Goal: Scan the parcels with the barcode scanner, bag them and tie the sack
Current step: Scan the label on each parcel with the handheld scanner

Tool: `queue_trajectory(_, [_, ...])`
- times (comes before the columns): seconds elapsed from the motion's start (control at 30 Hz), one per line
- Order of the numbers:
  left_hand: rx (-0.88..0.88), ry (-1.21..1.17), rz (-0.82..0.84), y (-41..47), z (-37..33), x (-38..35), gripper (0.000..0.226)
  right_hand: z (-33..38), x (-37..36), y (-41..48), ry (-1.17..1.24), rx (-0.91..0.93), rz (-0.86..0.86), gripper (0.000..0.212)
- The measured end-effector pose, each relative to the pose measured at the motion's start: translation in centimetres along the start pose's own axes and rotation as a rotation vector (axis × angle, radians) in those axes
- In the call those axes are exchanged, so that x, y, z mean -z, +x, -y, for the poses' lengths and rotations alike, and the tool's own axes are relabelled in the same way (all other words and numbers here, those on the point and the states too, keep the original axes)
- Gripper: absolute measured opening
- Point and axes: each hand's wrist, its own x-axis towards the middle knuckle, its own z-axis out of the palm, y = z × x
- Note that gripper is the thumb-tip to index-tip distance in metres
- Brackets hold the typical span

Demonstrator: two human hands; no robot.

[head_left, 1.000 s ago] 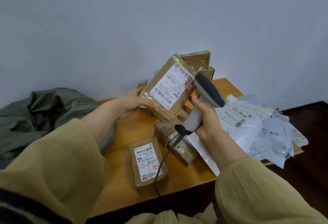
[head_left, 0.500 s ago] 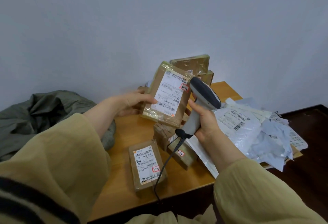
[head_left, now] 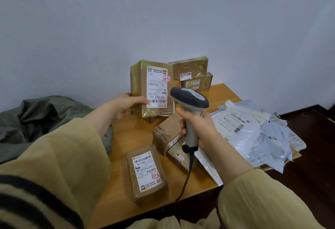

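Note:
My left hand (head_left: 125, 104) holds a taped brown parcel (head_left: 139, 87) upright above the table, its white label facing me with the barcode near my thumb. My right hand (head_left: 199, 129) grips the handle of a grey barcode scanner (head_left: 190, 98), whose head sits just right of the label's lower edge. A black cable hangs from the handle over the table edge. Another labelled brown parcel (head_left: 146, 172) lies flat near the front of the table. A taped box (head_left: 166, 134) sits behind the scanner handle. The grey-green sack (head_left: 45, 116) lies crumpled at the left.
Two more brown boxes (head_left: 192, 76) are stacked against the wall at the back of the wooden table (head_left: 119, 199). A heap of pale plastic mailer bags (head_left: 253, 134) covers the table's right end and overhangs it. Dark floor lies to the right.
The held parcel has turned from tilted to upright and moved left. The scanner has swung from beside the parcel to in front of its label's lower right.

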Motion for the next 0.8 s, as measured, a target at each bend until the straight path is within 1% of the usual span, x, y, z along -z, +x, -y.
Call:
queue_trajectory(0.17, [-0.015, -0.018, 0.003, 0.5, 0.0, 0.0, 0.056, 0.0, 0.0, -0.5, -0.036, -0.033, 0.055, 0.015])
queue_trajectory(0.33, [-0.029, -0.012, 0.03, 0.8, -0.2, -0.2, 0.062, -0.1, 0.3, -0.7, -0.005, -0.056, 0.067, 0.011])
queue_trajectory(0.43, [-0.027, 0.072, 0.07, 0.2, -0.8, 0.2, 0.061, 0.4, 0.8, 0.0, 0.055, -0.032, -0.053, 0.014])
queue_trajectory(0.5, [-0.011, 0.12, 0.111, -0.3, -1.5, 1.1, 0.07, 0.7, 1.7, 0.9, 0.089, -0.005, -0.171, 0.022])
queue_trajectory(0.57, [0.01, 0.158, 0.208, -0.5, -2.0, 2.1, 0.075, 0.9, 2.5, 1.8, 0.137, 0.003, -0.251, 0.027])
queue_trajectory(0.63, [0.031, 0.237, 0.34, -0.6, -2.4, 2.6, 0.081, 0.9, 3.0, 2.2, 0.232, -0.01, -0.282, 0.031])
queue_trajectory(0.67, [0.04, 0.272, 0.39, -0.6, -2.6, 2.6, 0.088, 0.8, 3.2, 2.3, 0.27, -0.032, -0.276, 0.034])
queue_trajectory(0.73, [0.054, 0.3, 0.435, -0.6, -2.7, 2.2, 0.098, 0.4, 3.2, 2.0, 0.255, -0.071, -0.2, 0.042])
queue_trajectory(0.8, [0.046, 0.272, 0.42, -0.3, -2.5, 2.0, 0.105, -0.2, 3.0, 1.6, 0.174, -0.089, -0.143, 0.036])
